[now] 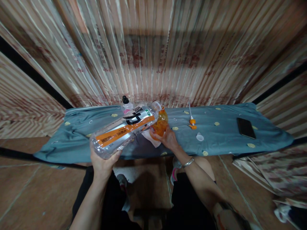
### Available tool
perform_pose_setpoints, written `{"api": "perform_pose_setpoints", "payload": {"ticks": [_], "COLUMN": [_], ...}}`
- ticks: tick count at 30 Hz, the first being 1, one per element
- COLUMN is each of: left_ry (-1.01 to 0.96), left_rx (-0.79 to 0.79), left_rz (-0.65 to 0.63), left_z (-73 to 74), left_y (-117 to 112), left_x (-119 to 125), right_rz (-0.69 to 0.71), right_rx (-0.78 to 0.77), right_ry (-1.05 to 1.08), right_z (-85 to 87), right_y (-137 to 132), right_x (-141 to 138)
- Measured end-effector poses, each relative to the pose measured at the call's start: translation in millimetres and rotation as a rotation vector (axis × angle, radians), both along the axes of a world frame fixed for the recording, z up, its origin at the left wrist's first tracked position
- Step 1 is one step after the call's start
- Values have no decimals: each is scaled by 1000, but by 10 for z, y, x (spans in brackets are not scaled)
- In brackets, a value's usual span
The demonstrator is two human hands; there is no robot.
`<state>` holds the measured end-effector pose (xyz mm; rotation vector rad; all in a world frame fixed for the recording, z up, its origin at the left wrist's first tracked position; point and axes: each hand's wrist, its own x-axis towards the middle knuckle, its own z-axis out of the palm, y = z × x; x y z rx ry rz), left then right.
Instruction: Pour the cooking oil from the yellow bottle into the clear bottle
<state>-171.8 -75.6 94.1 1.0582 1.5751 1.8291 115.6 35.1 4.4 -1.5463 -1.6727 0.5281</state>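
Note:
My left hand [103,161] grips the base of a large clear plastic bottle [124,129] with an orange and white label. The bottle is tipped almost flat, its open mouth against the top of a small orange bottle [160,125]. My right hand [166,138] is wrapped round that small orange bottle, holding it upright just above a white cloth or tissue [151,139] on the blue-grey covered table [216,134].
A black-capped bottle [125,103] stands behind the large bottle. An orange pump head with a white tube [192,121] and a white cap [200,137] lie to the right. A black phone [246,127] rests at far right. Striped wooden panels surround the table.

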Motion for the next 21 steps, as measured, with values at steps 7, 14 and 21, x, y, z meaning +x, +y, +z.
{"api": "perform_pose_setpoints", "payload": {"ticks": [7,14,21], "left_ry": [24,50,48], "left_rx": [5,31,31], "left_rz": [21,-9,-27], "left_z": [-42,-153,-177], "left_y": [8,8,8], "left_x": [-21,-76,-77], "right_rz": [14,28,34], "right_rx": [32,29,14], "right_ry": [7,-20,-18], "right_z": [-13,-52,-53], "right_y": [7,14,4], "right_x": [-1,24,31]}}
